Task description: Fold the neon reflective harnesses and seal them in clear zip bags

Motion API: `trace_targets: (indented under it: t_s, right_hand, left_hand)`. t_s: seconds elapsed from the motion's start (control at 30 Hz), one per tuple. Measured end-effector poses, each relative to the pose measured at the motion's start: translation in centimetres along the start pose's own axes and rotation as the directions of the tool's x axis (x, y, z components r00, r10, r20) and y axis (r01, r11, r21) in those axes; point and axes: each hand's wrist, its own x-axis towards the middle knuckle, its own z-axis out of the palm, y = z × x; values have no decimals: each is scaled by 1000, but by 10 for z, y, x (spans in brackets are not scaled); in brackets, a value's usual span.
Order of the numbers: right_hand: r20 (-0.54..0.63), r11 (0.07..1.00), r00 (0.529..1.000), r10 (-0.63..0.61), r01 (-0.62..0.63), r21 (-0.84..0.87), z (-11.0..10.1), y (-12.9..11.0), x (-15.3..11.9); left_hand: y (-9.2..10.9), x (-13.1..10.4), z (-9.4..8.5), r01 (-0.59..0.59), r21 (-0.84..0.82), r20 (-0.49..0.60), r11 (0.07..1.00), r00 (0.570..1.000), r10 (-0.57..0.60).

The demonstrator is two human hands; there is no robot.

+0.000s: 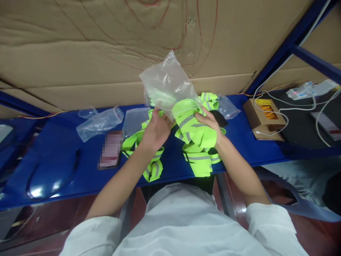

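Note:
A clear plastic bag (pixel 170 78) stands up over the far side of the bench, its lower edge at the fingers of my left hand (pixel 157 129). That hand is closed on the bag's edge, with its fingertips partly hidden. My right hand (pixel 210 122) grips a folded bundle of neon-yellow reflective strap (pixel 195 124) with grey stripes, which touches the bag's mouth. Below the right hand lies more reflective strap (pixel 199 161) on the bench. Another loose tangle of reflective strap (pixel 154 169) lies under and beside my left wrist.
A phone (pixel 110 149) and an empty plastic bag (pixel 102 122) lie on the blue bench (pixel 87 160) to the left. At right are an open cardboard box (pixel 263 119), white cables and a power strip (pixel 311 89). A cardboard wall (pixel 106 64) rises behind. Part of another person shows at lower right.

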Motion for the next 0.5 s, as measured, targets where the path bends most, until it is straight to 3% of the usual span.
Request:
trace_targets:
  t_s: [0.07, 0.13, 0.2, 0.3, 0.37, 0.5]
  right_hand:
    - [69, 999, 997, 32, -32, 8, 3, 3, 0]
    - [135, 999, 990, 38, -35, -25, 7, 8, 0]
    - [112, 997, 992, 66, -62, -41, 10, 15, 2]
    - [-62, 984, 983, 175, -177, -25, 11, 25, 7]
    - [-143, 980, 972, 188, -195, -36, 10, 29, 10]
    - [-178, 982, 983, -43, 9, -189, 10, 29, 8]
  left_hand:
    - [1, -1, 2, 93, -38, 212, 995, 974, -83]
    - [-1, 1, 2, 90, -22, 287, 996, 955, -80]
    - [-6, 4, 1, 44, 52, 210, 998, 976, -54]
    - [-15, 8, 0, -21, 134, 45, 991, 999, 15]
    - [-19, 9, 0, -53, 107, 23, 993, 998, 51]
    - [-29, 7, -2, -47, 71, -30, 996, 998, 50]
